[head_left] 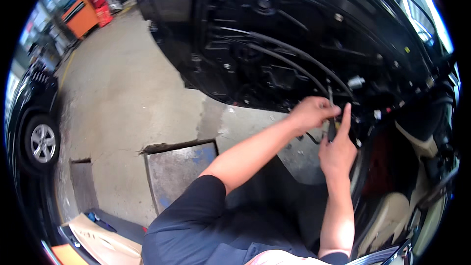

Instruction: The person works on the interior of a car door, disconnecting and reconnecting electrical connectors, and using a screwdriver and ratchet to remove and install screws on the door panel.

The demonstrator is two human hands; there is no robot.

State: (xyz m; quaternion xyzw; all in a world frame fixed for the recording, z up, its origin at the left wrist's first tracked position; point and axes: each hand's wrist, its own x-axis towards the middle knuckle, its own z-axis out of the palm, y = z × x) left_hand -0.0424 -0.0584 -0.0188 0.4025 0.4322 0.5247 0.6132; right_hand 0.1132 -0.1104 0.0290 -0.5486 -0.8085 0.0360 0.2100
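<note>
While the left hand [312,110] and the right hand [338,152] come together at the edge of a large black car door [304,17], whose inner face is uncovered, they share one slim tool [332,130] with a dark handle and a thin, light shaft. The grip of the left hand is closed: its thumb and fingertips pinch the upper part of this tool. The grip of the right hand is also closed, around the dark handle from below, and its index finger is stretched upward beside it. The tool stands nearly upright in the view, just before the door; whether its tip touches something, I cannot tell.

Above the hands, dark curved cables [294,49] run across the door panel, and a small whitish plastic part [356,82] sits near their end. To the right is a beige car seat [390,213].

Beneath the arms lies a grey concrete floor [117,88], with a worn grey rectangular plate [181,167] set into it. At the left a black car [34,81] shows its silver spoked wheel [43,140]; farther back stands an orange cabinet [80,17]. A light brown sheet [105,243] lies at the lower left.
</note>
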